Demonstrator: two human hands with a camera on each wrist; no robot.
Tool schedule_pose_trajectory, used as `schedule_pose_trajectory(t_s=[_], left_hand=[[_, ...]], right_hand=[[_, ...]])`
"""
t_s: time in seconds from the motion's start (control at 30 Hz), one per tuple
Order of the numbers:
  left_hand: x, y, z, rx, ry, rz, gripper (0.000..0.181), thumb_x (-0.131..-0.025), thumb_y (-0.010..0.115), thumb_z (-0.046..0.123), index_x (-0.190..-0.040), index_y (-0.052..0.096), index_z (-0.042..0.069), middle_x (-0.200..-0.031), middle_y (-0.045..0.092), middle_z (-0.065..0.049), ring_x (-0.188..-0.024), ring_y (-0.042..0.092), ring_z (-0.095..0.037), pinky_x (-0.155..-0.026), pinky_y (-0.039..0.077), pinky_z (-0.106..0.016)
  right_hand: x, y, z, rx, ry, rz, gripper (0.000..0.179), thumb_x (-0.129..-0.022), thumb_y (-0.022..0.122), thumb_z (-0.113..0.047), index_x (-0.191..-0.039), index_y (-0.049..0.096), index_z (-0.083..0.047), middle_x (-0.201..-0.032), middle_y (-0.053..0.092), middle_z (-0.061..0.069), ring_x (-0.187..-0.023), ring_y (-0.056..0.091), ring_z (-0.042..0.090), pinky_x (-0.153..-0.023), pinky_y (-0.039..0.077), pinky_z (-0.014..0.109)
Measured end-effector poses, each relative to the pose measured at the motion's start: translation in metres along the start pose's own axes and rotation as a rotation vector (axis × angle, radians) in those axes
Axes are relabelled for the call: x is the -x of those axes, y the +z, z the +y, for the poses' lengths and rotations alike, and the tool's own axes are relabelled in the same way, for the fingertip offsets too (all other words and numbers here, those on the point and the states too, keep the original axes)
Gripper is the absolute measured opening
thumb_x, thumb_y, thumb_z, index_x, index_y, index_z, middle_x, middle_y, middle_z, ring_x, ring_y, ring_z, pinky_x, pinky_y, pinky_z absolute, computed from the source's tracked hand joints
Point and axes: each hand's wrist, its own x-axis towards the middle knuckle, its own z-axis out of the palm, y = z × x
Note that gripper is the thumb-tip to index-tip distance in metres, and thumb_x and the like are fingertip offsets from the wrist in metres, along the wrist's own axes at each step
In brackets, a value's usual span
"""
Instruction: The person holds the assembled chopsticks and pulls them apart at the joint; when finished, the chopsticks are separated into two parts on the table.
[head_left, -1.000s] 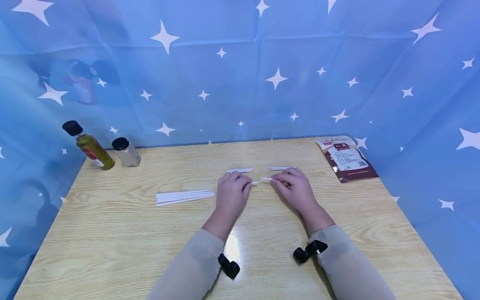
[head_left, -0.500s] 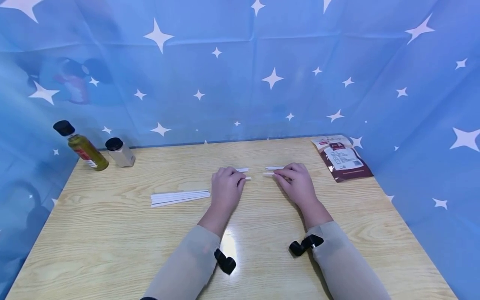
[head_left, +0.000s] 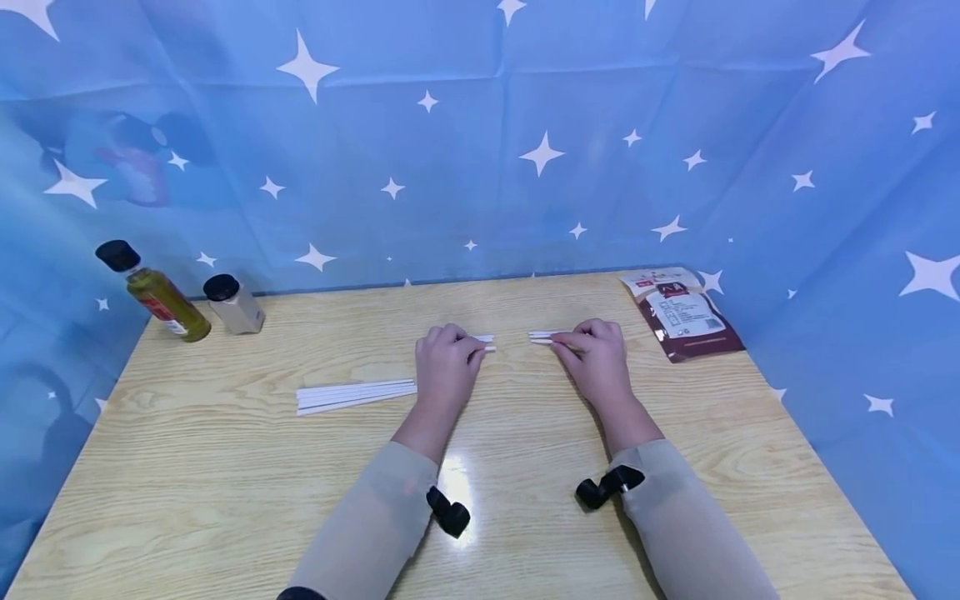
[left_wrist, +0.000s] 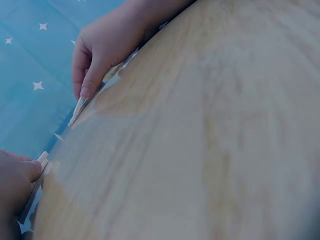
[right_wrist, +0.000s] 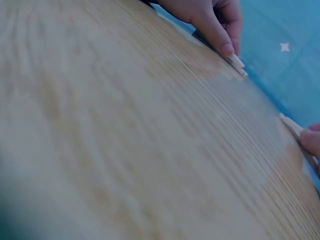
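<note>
My left hand (head_left: 446, 358) pinches a thin white stick (head_left: 490, 349) whose end pokes out past the thumb. Just behind it, partly hidden by the fingers, lies another white stick (head_left: 483, 337). Across a short gap my right hand (head_left: 597, 357) pinches a second thin white stick (head_left: 542, 341), its tip pointing left. Close behind that one lie more white sticks (head_left: 538, 334), nearly side by side with it. Both hands show low over the tabletop in the left wrist view, the right hand (left_wrist: 112, 42) farther off. How many sticks each hand covers I cannot tell.
A fanned bundle of several white sticks (head_left: 352, 395) lies left of my left hand on the wooden table (head_left: 225, 475). At the back left stand an oil bottle (head_left: 165, 304) and a black-capped jar (head_left: 236, 307). A brown and white pouch (head_left: 686, 317) lies back right, before the starry curtain (head_left: 450, 167).
Both hands have moved farther back on the table with their white sticks, closing the distance to the sticks lying behind. The head view has shifted slightly to the right.
</note>
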Motion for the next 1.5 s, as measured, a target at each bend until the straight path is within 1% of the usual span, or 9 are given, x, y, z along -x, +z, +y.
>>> schedule_pose_trajectory(t_s=[0.1,0.23,0.37,0.5,0.73,0.87,1.2,1.33,1.5], left_hand=[[0.0006,0.0,-0.002,0.004,-0.024,0.001,0.003,-0.091,0.088,0.021,-0.093,0.087,0.019,-0.096,0.072,-0.001,-0.091,0.063,-0.025,-0.08,0.05,-0.046],[0.0014,0.0008,-0.0037,0.003,-0.055,-0.003,0.004,-0.093,0.086,0.023,-0.095,0.088,0.02,-0.096,0.071,-0.002,-0.092,0.063,-0.025,-0.08,0.049,-0.045],[0.0018,0.0015,-0.0051,0.005,-0.076,-0.011,0.005,-0.095,0.085,0.024,-0.096,0.088,0.021,-0.097,0.07,-0.001,-0.092,0.062,-0.024,-0.08,0.048,-0.045],[-0.0002,0.0026,-0.0054,0.017,-0.086,-0.004,0.005,-0.093,0.086,0.023,-0.096,0.088,0.02,-0.098,0.067,-0.002,-0.092,0.061,-0.025,-0.081,0.048,-0.045],[-0.0007,0.0048,-0.0033,0.003,-0.085,-0.016,0.004,-0.093,0.087,0.023,-0.096,0.088,0.021,-0.096,0.064,-0.002,-0.09,0.059,-0.024,-0.079,0.046,-0.044],[-0.0008,0.0042,-0.0024,-0.009,-0.083,-0.013,0.004,-0.092,0.088,0.024,-0.096,0.088,0.022,-0.096,0.064,-0.001,-0.088,0.058,-0.024,-0.077,0.045,-0.043],[-0.0015,0.0028,0.0014,-0.064,-0.043,-0.031,0.004,-0.093,0.087,0.025,-0.097,0.088,0.025,-0.095,0.069,-0.001,-0.089,0.061,-0.024,-0.077,0.047,-0.043],[-0.0023,0.0017,0.0024,-0.065,-0.064,-0.041,0.004,-0.093,0.087,0.025,-0.097,0.088,0.025,-0.096,0.07,-0.001,-0.09,0.061,-0.024,-0.079,0.047,-0.043],[-0.0041,-0.001,0.0035,-0.08,-0.113,-0.08,0.008,-0.096,0.083,0.029,-0.101,0.087,0.024,-0.1,0.071,0.001,-0.094,0.062,-0.023,-0.083,0.048,-0.044]], right_hand=[[-0.0006,-0.0004,0.0002,0.008,0.02,-0.012,0.011,-0.092,0.087,-0.013,-0.102,0.087,-0.012,-0.104,0.065,0.015,-0.102,0.052,0.04,-0.093,0.039,0.055],[-0.0008,-0.0006,0.0021,0.014,0.013,-0.009,0.01,-0.091,0.088,-0.013,-0.101,0.087,-0.012,-0.107,0.065,0.017,-0.105,0.051,0.041,-0.097,0.037,0.056],[-0.0013,0.0006,0.003,0.006,-0.003,-0.002,0.01,-0.09,0.088,-0.013,-0.1,0.087,-0.012,-0.108,0.065,0.019,-0.105,0.051,0.041,-0.098,0.036,0.057],[-0.0035,0.0008,0.0024,0.013,0.017,-0.018,0.011,-0.091,0.088,-0.013,-0.102,0.087,-0.014,-0.115,0.065,0.021,-0.112,0.049,0.042,-0.1,0.034,0.058],[-0.0065,0.0005,0.0014,0.031,0.048,-0.046,0.012,-0.092,0.087,-0.015,-0.104,0.087,-0.015,-0.124,0.065,0.023,-0.12,0.047,0.043,-0.104,0.032,0.06],[-0.0075,0.0009,0.0009,0.03,0.056,-0.048,0.012,-0.093,0.086,-0.015,-0.104,0.087,-0.015,-0.125,0.064,0.022,-0.121,0.046,0.044,-0.104,0.032,0.061],[-0.0068,0.0011,0.0025,0.032,0.066,-0.05,0.012,-0.092,0.087,-0.015,-0.104,0.087,-0.014,-0.124,0.064,0.021,-0.12,0.047,0.043,-0.104,0.033,0.061],[-0.007,0.0018,0.0019,0.023,0.069,-0.045,0.012,-0.092,0.087,-0.015,-0.104,0.087,-0.014,-0.124,0.065,0.022,-0.119,0.047,0.043,-0.104,0.033,0.06],[-0.0071,0.0031,0.0026,0.027,0.069,-0.031,0.013,-0.092,0.087,-0.014,-0.105,0.087,-0.013,-0.122,0.065,0.022,-0.118,0.049,0.043,-0.104,0.033,0.059]])
